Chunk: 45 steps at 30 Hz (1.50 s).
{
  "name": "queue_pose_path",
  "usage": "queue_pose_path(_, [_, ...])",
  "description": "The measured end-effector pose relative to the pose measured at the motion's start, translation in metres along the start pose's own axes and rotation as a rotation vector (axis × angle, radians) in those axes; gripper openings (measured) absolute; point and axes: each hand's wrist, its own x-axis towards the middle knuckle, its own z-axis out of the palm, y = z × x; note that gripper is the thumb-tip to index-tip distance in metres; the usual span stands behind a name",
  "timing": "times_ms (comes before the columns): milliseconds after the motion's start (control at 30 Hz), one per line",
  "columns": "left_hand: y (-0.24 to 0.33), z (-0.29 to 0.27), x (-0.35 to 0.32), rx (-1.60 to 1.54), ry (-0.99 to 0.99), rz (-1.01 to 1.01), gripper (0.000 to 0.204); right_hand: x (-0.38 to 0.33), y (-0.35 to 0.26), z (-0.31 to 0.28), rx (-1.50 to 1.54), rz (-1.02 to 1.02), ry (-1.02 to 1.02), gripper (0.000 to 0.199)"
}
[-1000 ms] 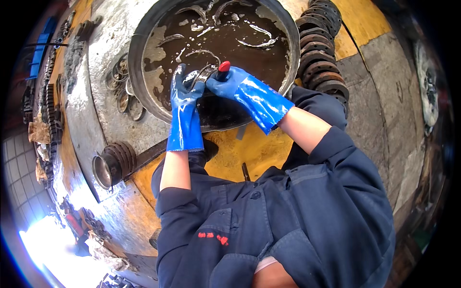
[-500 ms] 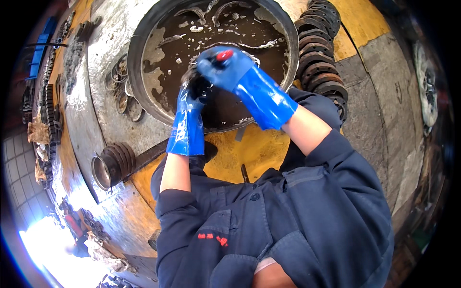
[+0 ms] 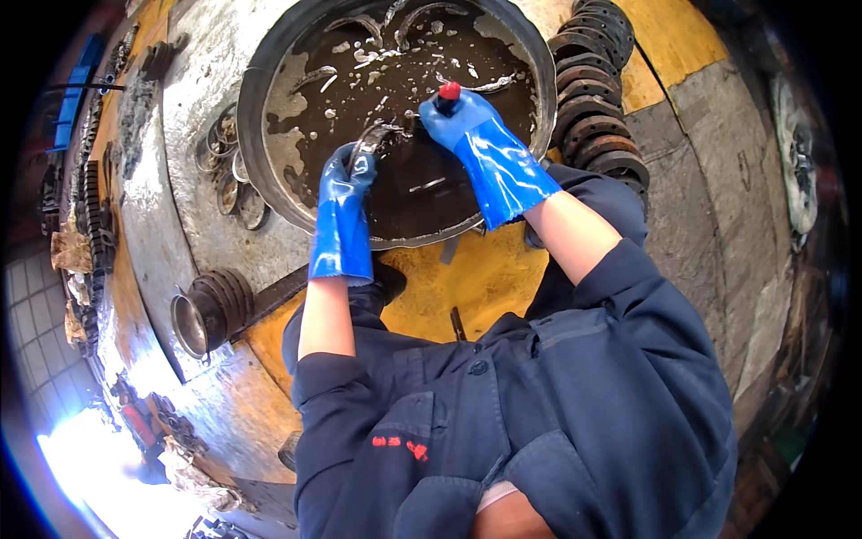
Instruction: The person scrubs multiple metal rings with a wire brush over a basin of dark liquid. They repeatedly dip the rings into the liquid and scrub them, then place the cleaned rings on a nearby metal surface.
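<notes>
My left hand (image 3: 345, 175), in a blue rubber glove, is closed around a wet, curved metal piece (image 3: 379, 136) above the dark liquid (image 3: 417, 202). My right hand (image 3: 465, 119), gloved the same way, grips a tool with a black handle and red end (image 3: 449, 92). Its working end points toward the metal piece and is too small and blurred to name. Both hands are over a wide round metal basin (image 3: 255, 121). Foam and bubbles float on the liquid, and curved pieces (image 3: 357, 22) lie partly sunk near the far side.
A long row of dark round discs with holes (image 3: 593, 101) stands right of the basin. Loose metal rings (image 3: 241, 199) lie to its left. A stack of ribbed rings (image 3: 214, 310) sits nearer on the left. Yellow flooring (image 3: 467, 283) shows below the basin.
My hands have moved apart: the right one went right with the red-ended tool, the left one slightly down. The metal piece shows more clearly, and more bubbles and splashes dot the liquid.
</notes>
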Motion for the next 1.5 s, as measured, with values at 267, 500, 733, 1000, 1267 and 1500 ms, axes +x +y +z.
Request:
queue_pose_path(267, [0.030,-0.010,-0.018,-0.455,0.003,-0.270,0.040,-0.025,-0.030,-0.030,0.073,-0.068,-0.309,0.037])
queue_pose_path(500, [0.035,0.004,-0.012,-0.641,0.087,-0.351,0.047,-0.062,-0.034,-0.006,0.080,-1.123,-0.269,0.018])
queue_pose_path(733, [0.042,0.005,-0.023,-0.599,0.106,-0.426,0.057,-0.031,-0.040,-0.005,0.121,-0.520,-0.282,0.026])
queue_pose_path(1000, [0.056,0.006,-0.029,-0.543,0.146,-0.457,0.068,-0.001,-0.021,-0.036,0.573,0.178,-0.138,0.048])
queue_pose_path(1267, [0.058,0.002,-0.017,-0.553,0.205,-0.408,0.076,-0.008,0.010,-0.017,0.511,0.266,-0.121,0.049])
queue_pose_path(1500, [0.039,0.027,0.007,-0.576,0.213,-0.638,0.072,0.002,-0.016,-0.008,0.241,0.006,-0.084,0.037])
